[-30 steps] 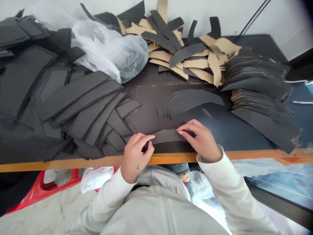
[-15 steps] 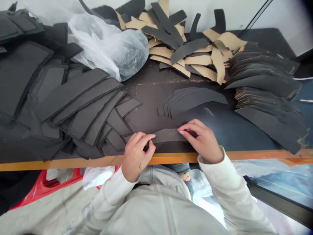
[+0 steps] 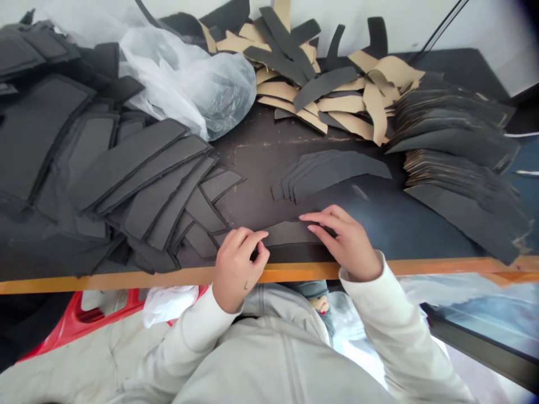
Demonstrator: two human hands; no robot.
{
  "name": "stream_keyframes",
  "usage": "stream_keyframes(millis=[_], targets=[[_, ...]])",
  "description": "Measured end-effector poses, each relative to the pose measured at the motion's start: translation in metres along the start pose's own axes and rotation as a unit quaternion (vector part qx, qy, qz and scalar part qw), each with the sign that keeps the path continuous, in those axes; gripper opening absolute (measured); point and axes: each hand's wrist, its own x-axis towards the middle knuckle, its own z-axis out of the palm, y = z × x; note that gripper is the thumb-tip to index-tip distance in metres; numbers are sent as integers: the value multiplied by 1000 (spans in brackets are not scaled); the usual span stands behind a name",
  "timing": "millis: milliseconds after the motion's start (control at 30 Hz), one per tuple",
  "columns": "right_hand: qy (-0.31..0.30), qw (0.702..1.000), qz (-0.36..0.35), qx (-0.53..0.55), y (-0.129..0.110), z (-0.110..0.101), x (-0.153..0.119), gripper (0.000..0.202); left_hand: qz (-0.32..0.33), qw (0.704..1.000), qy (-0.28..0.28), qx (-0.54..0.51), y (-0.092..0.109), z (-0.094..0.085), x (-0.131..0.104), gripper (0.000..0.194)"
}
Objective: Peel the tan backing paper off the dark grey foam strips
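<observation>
A dark curved strip (image 3: 288, 233) lies near the table's front edge, between my hands. My left hand (image 3: 242, 264) pinches its left end between thumb and index finger. At the strip's right part is my right hand (image 3: 347, 238), thumb and index finger apart, the fingertips at or just above the strip. Beyond them, several dark curved pieces (image 3: 337, 171) lie fanned over one another. A large heap of dark padded pieces (image 3: 143, 174) spreads to the left of my left hand.
Stacks of dark pieces (image 3: 458, 129) stand at the right. Tan and black strips (image 3: 341, 101) are heaped at the back, beside a clear plastic bag (image 3: 202, 78). An orange edge (image 3: 298, 272) runs along the table's front. A red stool (image 3: 84, 317) is below at the left.
The index finger of my right hand has moved away from the thumb, so its pinch on the strip has opened. My left hand has barely moved.
</observation>
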Motion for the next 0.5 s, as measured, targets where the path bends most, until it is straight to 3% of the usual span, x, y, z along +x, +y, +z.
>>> stream_keyframes(millis=[200,333,500], targets=[[-16,995,-54,-81,2,2,-4,43,3,999,-1,38,0,3,-3,24],[-18,993,-65,-100,3,2,-4,44,-8,995,-23,94,3,0,-3,24],[-15,994,-59,-96,3,3,-2,37,-87,989,-25,116,5,-15,-1,50]])
